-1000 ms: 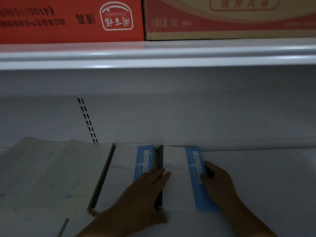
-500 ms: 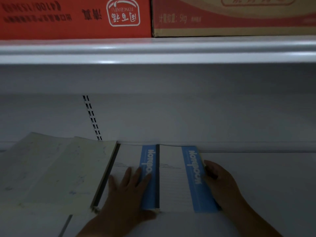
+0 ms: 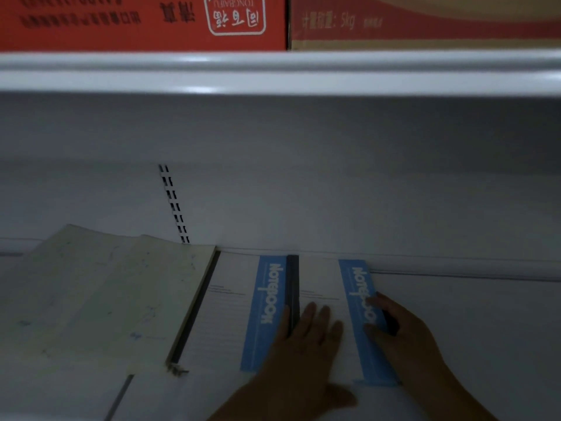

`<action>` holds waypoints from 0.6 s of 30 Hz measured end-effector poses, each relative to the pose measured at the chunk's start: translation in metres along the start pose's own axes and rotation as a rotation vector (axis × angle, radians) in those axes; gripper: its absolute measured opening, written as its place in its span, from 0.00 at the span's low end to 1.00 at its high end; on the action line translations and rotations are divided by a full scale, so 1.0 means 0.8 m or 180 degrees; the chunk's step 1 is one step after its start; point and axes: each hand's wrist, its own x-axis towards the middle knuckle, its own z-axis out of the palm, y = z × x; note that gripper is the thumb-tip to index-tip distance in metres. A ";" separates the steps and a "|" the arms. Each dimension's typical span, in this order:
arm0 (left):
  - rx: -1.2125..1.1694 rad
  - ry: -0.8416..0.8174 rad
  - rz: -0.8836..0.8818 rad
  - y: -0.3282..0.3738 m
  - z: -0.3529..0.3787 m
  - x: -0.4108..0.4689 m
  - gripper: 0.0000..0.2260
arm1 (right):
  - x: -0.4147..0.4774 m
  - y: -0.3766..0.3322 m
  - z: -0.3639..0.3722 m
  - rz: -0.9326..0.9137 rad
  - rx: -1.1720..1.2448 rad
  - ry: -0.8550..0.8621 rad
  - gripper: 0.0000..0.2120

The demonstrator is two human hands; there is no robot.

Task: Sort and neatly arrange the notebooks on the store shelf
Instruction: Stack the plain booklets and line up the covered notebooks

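Note:
Two white notebooks with blue "Notebook" strips lie flat side by side on the lower shelf (image 3: 470, 314). The left notebook (image 3: 230, 314) touches the right notebook (image 3: 321, 278) along a dark spine. My left hand (image 3: 306, 344) lies flat with straight fingers on the right notebook's white cover, near that spine. My right hand (image 3: 400, 332) grips the right notebook's right edge, thumb on the blue strip, fingers curled round the side. Cream-covered notebooks (image 3: 100, 299) lie overlapped to the left, against the left notebook.
The upper shelf's white lip (image 3: 273, 74) overhangs the work area. On it stand a red carton (image 3: 142, 22) and a tan carton (image 3: 425, 22). A slotted upright (image 3: 174, 205) runs down the back wall. Bare shelf extends to the right of the notebooks.
My left hand has slid right, from the left notebook onto the right notebook's cover. My right hand stays on the right edge. The two notebooks now sit flush side by side.

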 end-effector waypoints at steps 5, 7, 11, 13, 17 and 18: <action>-0.0641 0.0098 -0.0724 -0.025 -0.001 -0.007 0.47 | -0.002 0.001 0.000 0.0022 0.0105 -0.0040 0.20; -0.0477 0.0088 -0.0530 -0.021 -0.005 -0.005 0.46 | -0.002 0.002 0.003 -0.0040 0.0224 -0.0005 0.20; -0.0168 0.0057 0.0204 0.002 -0.014 0.005 0.40 | 0.000 0.009 0.006 -0.0117 0.0555 0.0126 0.17; -0.0166 0.0133 0.0540 0.010 -0.022 -0.002 0.32 | 0.002 0.013 0.004 -0.0074 0.0880 0.0249 0.13; -0.0144 0.1163 0.0923 0.003 -0.046 -0.034 0.25 | 0.001 0.011 -0.001 0.0026 0.1308 0.0232 0.09; -0.0244 0.1356 0.0928 -0.005 -0.050 -0.044 0.27 | 0.000 0.011 0.000 0.0031 0.1135 0.0119 0.09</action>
